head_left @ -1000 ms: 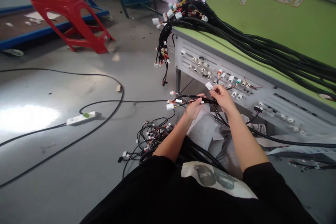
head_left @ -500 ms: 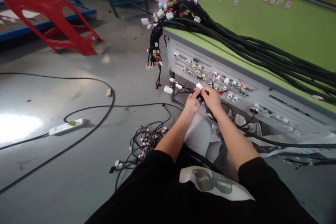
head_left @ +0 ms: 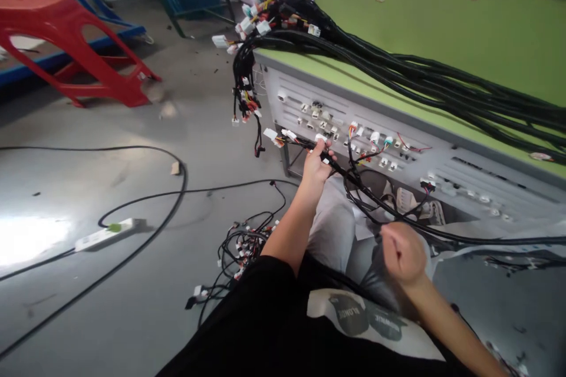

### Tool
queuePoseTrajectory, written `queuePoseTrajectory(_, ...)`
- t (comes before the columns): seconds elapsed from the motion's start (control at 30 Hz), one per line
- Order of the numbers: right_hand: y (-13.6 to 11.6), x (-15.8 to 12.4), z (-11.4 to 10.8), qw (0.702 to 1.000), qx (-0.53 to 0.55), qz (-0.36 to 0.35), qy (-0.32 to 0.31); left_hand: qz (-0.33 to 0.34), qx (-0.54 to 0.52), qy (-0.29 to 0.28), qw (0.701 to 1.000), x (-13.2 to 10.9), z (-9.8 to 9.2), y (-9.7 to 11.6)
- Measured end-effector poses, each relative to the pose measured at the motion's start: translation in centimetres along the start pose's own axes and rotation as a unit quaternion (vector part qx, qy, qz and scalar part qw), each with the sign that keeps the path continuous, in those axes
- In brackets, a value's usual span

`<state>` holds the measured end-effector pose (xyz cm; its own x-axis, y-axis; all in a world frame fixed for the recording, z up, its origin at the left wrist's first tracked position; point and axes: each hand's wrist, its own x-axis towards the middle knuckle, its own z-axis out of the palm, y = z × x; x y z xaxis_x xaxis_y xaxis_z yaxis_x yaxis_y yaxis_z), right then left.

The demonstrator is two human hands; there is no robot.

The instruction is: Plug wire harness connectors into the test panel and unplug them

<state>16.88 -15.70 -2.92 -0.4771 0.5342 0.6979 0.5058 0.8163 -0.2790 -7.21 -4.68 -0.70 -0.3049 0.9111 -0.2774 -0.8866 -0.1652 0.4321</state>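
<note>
My left hand (head_left: pixel 317 164) is closed round a black wire harness (head_left: pixel 347 175) with white connectors near its left end. The harness runs down to the right, in front of a grey panel (head_left: pixel 283 112) fitted with rows of white sockets. Several coloured wires are plugged into sockets at the panel's middle. My right hand (head_left: pixel 403 252) is away from the harness, above my right thigh, with its fingers curled in; whether anything small is inside cannot be made out.
Thick black cable bundles (head_left: pixel 398 79) lie along the green bench top, their connectors hanging over its left end. Loose harnesses (head_left: pixel 241 247) lie on the floor beside my leg. A power strip (head_left: pixel 106 235) and a red stool (head_left: pixel 110 79) stand further left.
My right hand has let go of the harness and moved down and right towards my lap. My left hand still holds the harness, slightly further left in view. The whole view has shifted slightly.
</note>
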Motion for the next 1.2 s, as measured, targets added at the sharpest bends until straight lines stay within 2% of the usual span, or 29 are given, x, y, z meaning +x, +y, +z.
queuePoseTrajectory(0.07, -0.9, -1.2, 1.2, 0.993, 0.015, 0.029, -0.113, 0.009, 0.005, 0.01, 1.0, -0.3, 0.4, 0.1)
queuePoseTrajectory(0.13, -0.6, -1.4, 3.1, 0.977, -0.031, 0.106, -0.184, 0.015, 0.004, 0.011, 1.0, -0.9, 0.6, 0.3)
queuePoseTrajectory(0.2, 0.6, -0.9, 4.9, 0.962, -0.094, 0.171, -0.192, 0.025, -0.005, 0.003, 1.0, -1.5, 0.6, 0.6)
queuePoseTrajectory(0.27, 1.8, 0.3, 5.7, 0.955, -0.132, 0.196, -0.177, 0.037, -0.007, -0.003, 0.999, -1.9, 0.5, 0.9)
queuePoseTrajectory(0.33, 2.8, 1.9, 5.7, 0.949, -0.161, 0.218, -0.159, 0.05, 0.009, 0.001, 0.999, -1.9, 0.4, 1.0)
queuePoseTrajectory(0.4, 3.6, 3.5, 5.3, 0.936, -0.174, 0.255, -0.169, 0.079, 0.041, 0.013, 0.996, -1.6, 0.4, 1.0)
queuePoseTrajectory(0.43, 4.1, 4.3, 5.2, 0.928, -0.159, 0.273, -0.199, 0.1, 0.059, 0.02, 0.993, -1.3, 0.5, 1.0)
queuePoseTrajectory(0.53, 5.2, 6.3, 5.3, 0.893, -0.05, 0.288, -0.342, 0.155, 0.107, 0.04, 0.981, 0.0, 0.7, 1.0)
queuePoseTrajectory(0.6, 5.3, 7.4, 5.7, 0.874, -0.024, 0.295, -0.386, 0.166, 0.134, 0.045, 0.976, 1.1, 0.8, 1.3)
queuePoseTrajectory(0.73, 4.4, 9.5, 6.6, 0.849, -0.077, 0.336, -0.401, 0.167, 0.166, 0.084, 0.968, 3.4, 0.7, 2.5)
queuePoseTrajectory(0.83, 3.7, 10.5, 7.1, 0.838, -0.095, 0.339, -0.416, 0.136, 0.168, 0.114, 0.97, 4.6, 0.4, 3.3)
queuePoseTrajectory(1.07, 3.7, 11.0, 7.0, 0.833, -0.112, 0.324, -0.433, 0.04, 0.18, 0.077, 0.98, 5.6, 0.7, 4.4)
queuePoseTrajectory(1.2, 3.2, 11.4, 7.0, 0.842, -0.119, 0.319, -0.418, 0.03, 0.203, 0.08, 0.975, 6.0, 1.3, 4.9)
